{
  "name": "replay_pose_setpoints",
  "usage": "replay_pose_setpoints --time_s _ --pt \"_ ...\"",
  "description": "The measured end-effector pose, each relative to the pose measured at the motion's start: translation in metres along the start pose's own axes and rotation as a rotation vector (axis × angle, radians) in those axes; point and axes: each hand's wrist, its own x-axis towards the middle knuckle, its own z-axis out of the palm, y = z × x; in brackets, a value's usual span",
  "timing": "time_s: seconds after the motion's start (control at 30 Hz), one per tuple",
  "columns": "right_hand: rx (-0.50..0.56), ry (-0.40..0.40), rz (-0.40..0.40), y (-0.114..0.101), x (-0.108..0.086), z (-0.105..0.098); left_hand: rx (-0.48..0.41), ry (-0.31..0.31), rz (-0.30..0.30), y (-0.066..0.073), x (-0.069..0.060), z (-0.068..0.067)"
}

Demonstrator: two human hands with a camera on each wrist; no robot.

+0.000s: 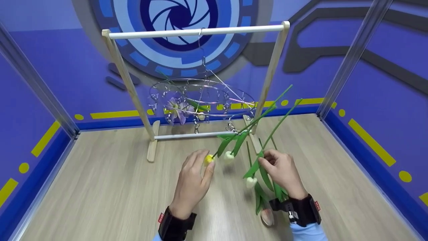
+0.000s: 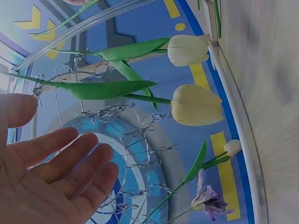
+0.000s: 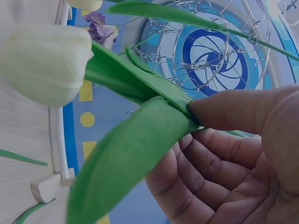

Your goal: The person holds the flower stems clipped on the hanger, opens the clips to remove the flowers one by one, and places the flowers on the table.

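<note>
My right hand [image 1: 284, 170] pinches a white tulip [image 1: 251, 182] by its stem and leaves between thumb and fingers; in the right wrist view its bloom [image 3: 46, 65] points left, away from the hand [image 3: 233, 158]. Two tulips, one yellow [image 1: 209, 160] and one white [image 1: 229, 155], hang bloom-down from the round metal clip hanger [image 1: 204, 62]. Around the yellow bloom my left hand [image 1: 192, 182] is held with fingers spread. The left wrist view has that palm [image 2: 56, 177] open beside the hanging tulips [image 2: 197, 105], gripping nothing.
A wooden rack with a white top bar [image 1: 153, 34] carries the hanger. Farther back on it hang a purple flower [image 1: 177, 110] and a small white bloom [image 1: 201, 116]. More green leaves [image 1: 259, 197] and a pale pink bloom [image 1: 267, 217] lie near my right wrist.
</note>
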Motion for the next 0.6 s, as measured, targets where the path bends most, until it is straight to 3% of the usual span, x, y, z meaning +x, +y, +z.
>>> replay_pose_setpoints --time_s 0.6 --pt "-0.051 -0.071 0.058 0.014 0.005 0.012 0.017 -0.025 0.004 -0.002 -0.002 0.005"
